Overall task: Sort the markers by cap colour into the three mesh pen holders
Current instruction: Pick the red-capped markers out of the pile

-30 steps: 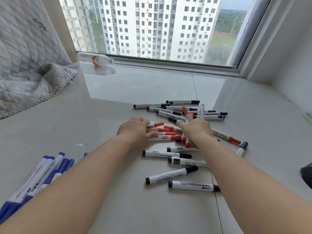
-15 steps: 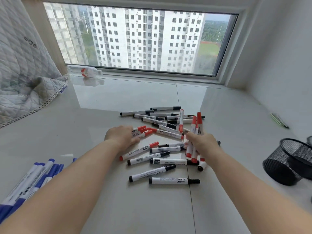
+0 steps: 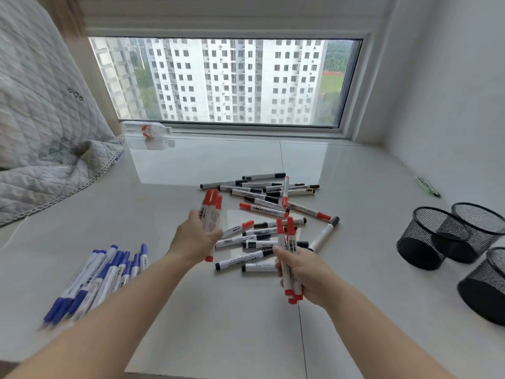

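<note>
Head view: the left hand (image 3: 195, 239) and right hand (image 3: 306, 272) each grip red markers (image 3: 211, 212), so drop both bunches, caps up, into one mesh holder (image 3: 420, 239) by the sill's right edge.

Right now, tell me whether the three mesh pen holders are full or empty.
Apparently empty: the three mesh pen holders show no markers above their rims or through the mesh, though their bottoms are partly hidden.
</note>
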### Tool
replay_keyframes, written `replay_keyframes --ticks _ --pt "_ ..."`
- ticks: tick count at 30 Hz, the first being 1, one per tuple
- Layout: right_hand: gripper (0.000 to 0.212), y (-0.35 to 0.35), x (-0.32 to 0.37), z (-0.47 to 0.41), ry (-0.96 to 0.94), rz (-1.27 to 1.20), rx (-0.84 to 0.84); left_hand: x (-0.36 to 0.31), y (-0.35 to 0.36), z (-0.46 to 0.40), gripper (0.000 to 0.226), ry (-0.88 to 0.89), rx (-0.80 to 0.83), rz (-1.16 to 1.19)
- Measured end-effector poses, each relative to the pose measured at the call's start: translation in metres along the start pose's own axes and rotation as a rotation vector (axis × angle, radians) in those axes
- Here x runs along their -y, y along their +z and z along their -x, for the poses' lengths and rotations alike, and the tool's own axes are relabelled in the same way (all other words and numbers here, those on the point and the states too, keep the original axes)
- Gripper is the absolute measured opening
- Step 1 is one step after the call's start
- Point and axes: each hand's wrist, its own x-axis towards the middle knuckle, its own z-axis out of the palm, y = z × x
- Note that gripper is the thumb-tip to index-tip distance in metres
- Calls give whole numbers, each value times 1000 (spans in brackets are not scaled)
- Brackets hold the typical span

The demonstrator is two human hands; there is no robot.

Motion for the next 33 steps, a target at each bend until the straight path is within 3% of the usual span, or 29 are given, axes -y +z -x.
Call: replay_keyframes --ticks 4,8,13,17,21,25,28,33 --pt "14 23 -22 23 21 179 -8 17 12 58 34 -32 138 105" --pt "15 45 -41 33 -76 421 -150 24 25 100 22 -98 122 156" --pt "22 62 -56 41 -145 614 -320 22 47 133 25 -92 63 -44" --pt "33 69 -69 41 -187 861 -378 24 56 140 42 -77 -29 -291" --pt "43 66 -73 38 -217 1120 -456 31 60 138 68 -65 -73 -325" --pt "49 62 -73 34 -211 1276 -482 30 66 133 64 -32 -30 -367" --pt "52 64 -69 29 -179 1289 -451 24 70 129 57 -35 4 -334" --pt "48 52 -65 29 -265 1067 -509 21 59 118 50 -71 -45 -100"
